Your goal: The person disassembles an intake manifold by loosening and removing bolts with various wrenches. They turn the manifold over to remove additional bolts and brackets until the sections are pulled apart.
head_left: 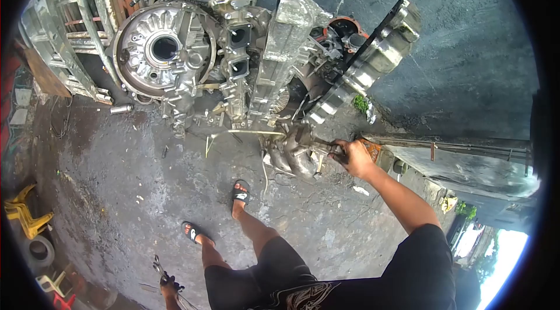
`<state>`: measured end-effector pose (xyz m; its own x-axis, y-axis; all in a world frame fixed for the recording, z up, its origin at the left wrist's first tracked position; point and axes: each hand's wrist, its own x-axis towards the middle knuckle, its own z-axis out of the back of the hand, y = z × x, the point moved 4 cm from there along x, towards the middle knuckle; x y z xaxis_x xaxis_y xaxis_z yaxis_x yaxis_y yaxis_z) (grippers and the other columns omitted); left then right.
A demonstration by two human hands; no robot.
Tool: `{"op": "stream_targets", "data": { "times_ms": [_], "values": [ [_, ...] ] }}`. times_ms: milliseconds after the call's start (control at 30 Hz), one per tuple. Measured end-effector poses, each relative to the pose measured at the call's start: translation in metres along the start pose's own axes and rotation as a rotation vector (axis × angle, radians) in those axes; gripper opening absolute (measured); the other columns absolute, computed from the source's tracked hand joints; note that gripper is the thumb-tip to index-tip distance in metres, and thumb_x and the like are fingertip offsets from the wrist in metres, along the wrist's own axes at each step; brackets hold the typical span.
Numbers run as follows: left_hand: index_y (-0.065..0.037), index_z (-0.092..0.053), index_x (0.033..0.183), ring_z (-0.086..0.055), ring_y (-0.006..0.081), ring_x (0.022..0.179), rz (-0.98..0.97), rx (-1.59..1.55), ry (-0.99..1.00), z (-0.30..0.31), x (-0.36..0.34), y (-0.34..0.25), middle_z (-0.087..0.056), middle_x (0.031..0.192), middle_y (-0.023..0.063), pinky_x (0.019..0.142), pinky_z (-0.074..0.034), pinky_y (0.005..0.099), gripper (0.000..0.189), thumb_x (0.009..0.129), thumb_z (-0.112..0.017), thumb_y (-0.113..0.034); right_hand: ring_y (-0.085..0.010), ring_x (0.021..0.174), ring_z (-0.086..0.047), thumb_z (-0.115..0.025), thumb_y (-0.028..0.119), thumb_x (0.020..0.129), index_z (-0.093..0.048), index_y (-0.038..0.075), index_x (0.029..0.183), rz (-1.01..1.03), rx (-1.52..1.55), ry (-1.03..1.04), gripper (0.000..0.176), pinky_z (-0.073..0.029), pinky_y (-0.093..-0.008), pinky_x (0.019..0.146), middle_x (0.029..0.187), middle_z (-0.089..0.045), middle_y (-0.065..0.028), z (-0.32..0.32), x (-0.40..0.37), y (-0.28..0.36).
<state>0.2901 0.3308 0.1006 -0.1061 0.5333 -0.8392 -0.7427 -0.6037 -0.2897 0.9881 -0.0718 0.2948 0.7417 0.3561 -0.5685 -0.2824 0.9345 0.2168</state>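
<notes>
My right hand (354, 159) reaches out over the floor at the right of centre, its fingers wrapped round the end of a dark metal part. That part touches or overlaps a grey curved metal casting (297, 155) on the ground; where one ends and the other begins is hard to tell. Low at the left, my left hand (169, 286), its fingers dark, is closed round several metal tools (157, 264) that look like wrenches. A thin pale rod (245, 132) lies to the left of the casting.
Large engine housings (291, 24) stand along the wall, beside a round bell-shaped housing (131, 56). Metal frames (52, 41) lean at the upper left. A yellow plastic chair (29, 216) and a tyre (39, 250) are at the far left. A metal panel (466, 167) lies at the right.
</notes>
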Motion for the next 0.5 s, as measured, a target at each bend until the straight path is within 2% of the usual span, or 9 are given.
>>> {"op": "stream_targets", "data": {
  "times_ms": [33, 100, 167, 233, 300, 367, 433, 467, 500],
  "values": [
    [-0.01, -0.05, 0.114, -0.04, 0.0098, 0.041, -0.004, 0.002, 0.002, -0.004, 0.005, 0.006, -0.042, 0.065, -0.0017, 0.036, -0.033, 0.0268, 0.037, 0.08, -0.058, -0.001, -0.0375, 0.081, -0.064, -0.067, 0.029, 0.086, -0.063, 0.014, 0.113, 0.002, -0.01, -0.005, 0.031, -0.049, -0.0453, 0.076, 0.077, -0.066, -0.0184, 0.014, 0.013, -0.003],
    [-0.011, -0.05, 0.114, -0.04, 0.01, 0.041, 0.087, 0.025, -0.053, 0.003, 0.0, 0.009, -0.043, 0.066, -0.0012, 0.035, -0.033, 0.0266, 0.037, 0.079, -0.059, -0.001, -0.0369, 0.09, -0.063, -0.068, 0.024, 0.085, -0.06, 0.012, 0.116, 0.05, -0.098, -0.088, 0.034, -0.049, -0.044, 0.081, 0.09, -0.067, -0.0189, 0.019, 0.055, -0.027],
    [-0.011, -0.05, 0.116, -0.04, 0.0098, 0.041, 0.091, 0.063, -0.07, -0.003, 0.007, 0.004, -0.043, 0.066, -0.001, 0.035, -0.032, 0.0265, 0.041, 0.078, -0.059, 0.001, -0.0377, 0.101, -0.061, -0.066, 0.018, 0.085, -0.056, 0.008, 0.119, 0.092, -0.069, -0.419, 0.037, -0.049, -0.0439, 0.086, 0.107, -0.064, -0.0185, 0.02, 0.086, -0.048],
    [-0.008, -0.052, 0.11, -0.047, 0.0133, 0.043, -0.016, -0.066, 0.05, -0.009, 0.005, 0.002, -0.047, 0.064, 0.0019, 0.036, -0.039, 0.0295, 0.034, 0.078, -0.061, 0.001, -0.0389, 0.107, -0.058, -0.064, 0.012, 0.084, -0.053, 0.007, 0.123, 0.083, 0.001, -0.823, 0.041, -0.048, -0.0437, 0.09, 0.118, -0.06, -0.0187, 0.012, 0.075, -0.052],
    [-0.008, -0.051, 0.112, -0.047, 0.0131, 0.043, -0.006, -0.031, 0.054, -0.009, -0.004, -0.01, -0.047, 0.064, 0.0022, 0.036, -0.039, 0.0292, 0.036, 0.079, -0.061, 0.001, -0.036, 0.106, -0.06, -0.062, 0.008, 0.084, -0.05, 0.01, 0.129, -0.034, 0.356, -0.531, 0.047, -0.05, -0.0426, 0.088, 0.117, -0.06, -0.02, -0.028, 0.058, -0.061],
    [-0.01, -0.048, 0.124, -0.043, 0.0107, 0.042, 0.013, -0.037, 0.097, -0.018, -0.006, -0.016, -0.044, 0.068, 0.0001, 0.037, -0.034, 0.0262, 0.048, 0.079, -0.06, 0.001, -0.033, 0.104, -0.063, -0.063, 0.009, 0.084, -0.051, 0.01, 0.128, 0.056, 0.306, -0.546, 0.046, -0.051, -0.0417, 0.087, 0.116, -0.061, -0.019, -0.061, 0.047, -0.049],
    [-0.01, -0.048, 0.124, -0.044, 0.0109, 0.043, -0.018, 0.021, 0.073, -0.013, -0.004, -0.022, -0.045, 0.067, 0.0003, 0.037, -0.036, 0.0264, 0.047, 0.079, -0.061, 0.0, -0.03, 0.093, -0.067, -0.065, 0.009, 0.083, -0.057, 0.009, 0.121, -0.04, 0.416, -0.435, 0.039, -0.054, -0.0391, 0.081, 0.105, -0.067, -0.017, -0.101, 0.054, -0.063],
    [-0.01, -0.05, 0.118, -0.046, 0.0117, 0.043, -0.025, -0.002, 0.126, -0.011, 0.002, -0.025, -0.047, 0.066, 0.0011, 0.037, -0.038, 0.0271, 0.041, 0.08, -0.062, 0.001, -0.0247, 0.088, -0.069, -0.065, 0.008, 0.083, -0.06, 0.007, 0.115, -0.093, 0.522, -0.275, 0.032, -0.054, -0.0354, 0.076, 0.098, -0.068, -0.0152, -0.107, 0.041, -0.035],
    [-0.009, -0.051, 0.111, -0.048, 0.0124, 0.043, -0.025, -0.03, 0.175, -0.008, 0.008, -0.023, -0.049, 0.065, 0.0019, 0.036, -0.04, 0.0278, 0.035, 0.08, -0.063, 0.002, -0.0174, 0.087, -0.067, -0.064, 0.007, 0.083, -0.062, 0.006, 0.112, 0.058, 0.638, -0.119, 0.029, -0.054, -0.032, 0.074, 0.097, -0.068, -0.011, -0.128, 0.026, -0.006]
  ]
}}
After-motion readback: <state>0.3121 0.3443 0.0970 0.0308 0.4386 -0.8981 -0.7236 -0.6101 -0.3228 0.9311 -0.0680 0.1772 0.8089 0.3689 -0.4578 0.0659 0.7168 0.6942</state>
